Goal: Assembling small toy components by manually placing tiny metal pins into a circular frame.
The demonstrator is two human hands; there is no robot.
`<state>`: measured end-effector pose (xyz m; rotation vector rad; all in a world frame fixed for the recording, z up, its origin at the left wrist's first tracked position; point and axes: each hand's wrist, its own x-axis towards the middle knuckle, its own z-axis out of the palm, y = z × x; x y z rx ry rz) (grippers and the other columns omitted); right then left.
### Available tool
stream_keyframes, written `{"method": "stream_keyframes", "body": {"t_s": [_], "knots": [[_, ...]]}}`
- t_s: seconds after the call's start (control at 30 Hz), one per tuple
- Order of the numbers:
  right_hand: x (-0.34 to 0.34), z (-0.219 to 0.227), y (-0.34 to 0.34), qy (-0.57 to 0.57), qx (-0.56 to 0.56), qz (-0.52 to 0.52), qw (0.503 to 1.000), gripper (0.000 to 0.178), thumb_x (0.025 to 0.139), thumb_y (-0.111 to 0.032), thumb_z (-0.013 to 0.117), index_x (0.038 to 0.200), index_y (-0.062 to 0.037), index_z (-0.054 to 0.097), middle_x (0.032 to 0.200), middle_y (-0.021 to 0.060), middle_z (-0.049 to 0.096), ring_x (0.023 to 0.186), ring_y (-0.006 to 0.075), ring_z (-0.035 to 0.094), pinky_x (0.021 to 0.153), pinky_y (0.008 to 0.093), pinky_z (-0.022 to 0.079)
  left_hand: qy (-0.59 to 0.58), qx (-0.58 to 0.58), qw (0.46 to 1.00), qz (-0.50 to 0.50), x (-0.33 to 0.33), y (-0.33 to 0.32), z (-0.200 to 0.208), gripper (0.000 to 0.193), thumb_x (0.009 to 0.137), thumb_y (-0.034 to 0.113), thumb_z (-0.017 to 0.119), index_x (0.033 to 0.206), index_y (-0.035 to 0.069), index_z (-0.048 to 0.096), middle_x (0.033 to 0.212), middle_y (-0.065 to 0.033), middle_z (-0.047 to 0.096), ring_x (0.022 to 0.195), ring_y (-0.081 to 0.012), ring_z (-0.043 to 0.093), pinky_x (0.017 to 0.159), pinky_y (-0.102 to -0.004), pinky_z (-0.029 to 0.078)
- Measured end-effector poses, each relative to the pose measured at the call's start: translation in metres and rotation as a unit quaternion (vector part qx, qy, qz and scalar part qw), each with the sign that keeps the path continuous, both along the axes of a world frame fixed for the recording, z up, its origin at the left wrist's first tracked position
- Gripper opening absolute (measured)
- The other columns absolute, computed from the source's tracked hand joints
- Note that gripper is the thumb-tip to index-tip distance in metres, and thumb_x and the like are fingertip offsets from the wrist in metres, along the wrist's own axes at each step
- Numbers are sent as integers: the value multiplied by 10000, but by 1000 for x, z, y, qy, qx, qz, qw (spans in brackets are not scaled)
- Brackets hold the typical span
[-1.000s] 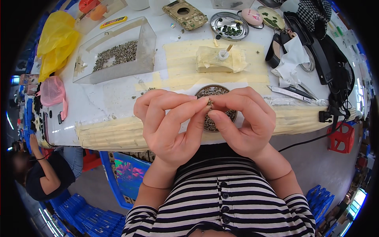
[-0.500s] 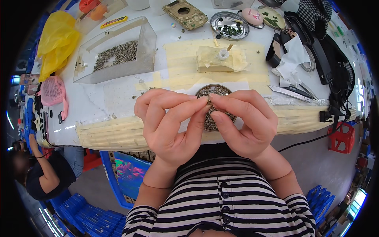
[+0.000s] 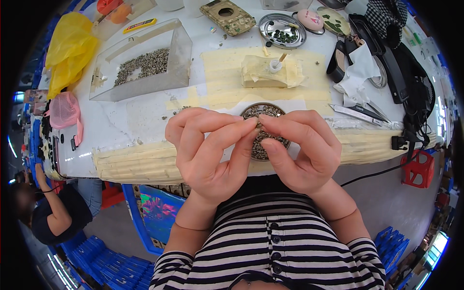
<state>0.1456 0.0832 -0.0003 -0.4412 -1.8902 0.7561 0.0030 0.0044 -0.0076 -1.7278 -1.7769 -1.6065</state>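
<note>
Both my hands meet over a round dish [image 3: 264,106] filled with small brownish metal-like pieces. My left hand [image 3: 212,150] is closed, thumb and forefinger pinched at their tips. Opposite it, my right hand [image 3: 304,147] also pinches, its forefinger touching near the left fingertips and its thumb a little lower. A tiny piece, mostly hidden, seems to sit between the fingertips; its kind is too small to make out. Beyond the dish, a small white pot [image 3: 275,66] with a stick in it stands on a tape-wrapped block [image 3: 256,77].
A clear bin [image 3: 179,72] of similar small pieces stands at the left. Tweezers [image 3: 357,114] lie at the right near black straps. Behind are a metal plate [image 3: 295,41] of dark green bits and a camouflage-patterned case [image 3: 237,24]. Another person [image 3: 58,217] sits at far left.
Both hands stay in nearly the same place, still pinched together over the dish. The view has shifted very slightly.
</note>
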Motion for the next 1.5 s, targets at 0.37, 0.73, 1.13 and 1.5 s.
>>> {"method": "stream_keyframes", "body": {"t_s": [0.37,0.73,1.13,1.5], "knots": [[0,0,0,-13,6,0,1000,315,733,-17,817,1040,-1,752,854,100,674,656,168,638,547,260,520,-2,0,1000,-8,0,0,1,235,725,26,817,936,108,756,892,-1,658,891,-215,538,808,-326,418],[-2,3,1,-35,-66,21,997,226,751,-20,825,952,13,725,844,102,677,680,168,652,592,255,519,10,-2,1000,-9,-2,0,2,265,682,70,809,929,156,769,889,40,669,883,-195,561,829,-333,353],[3,-4,-4,-48,-10,-12,999,254,791,52,763,1039,58,706,879,120,666,720,166,640,638,247,510,-1,12,1000,-5,-2,-2,1,283,670,79,832,936,151,769,915,46,673,866,-187,544,809,-319,357],[9,-6,-6,-27,-165,34,985,97,955,-37,593,964,53,628,892,94,619,776,137,539,726,236,429,-24,30,999,-16,0,-2,-2,270,671,165,820,936,190,771,907,80,655,885,-181,536,830,-354,306]]}}
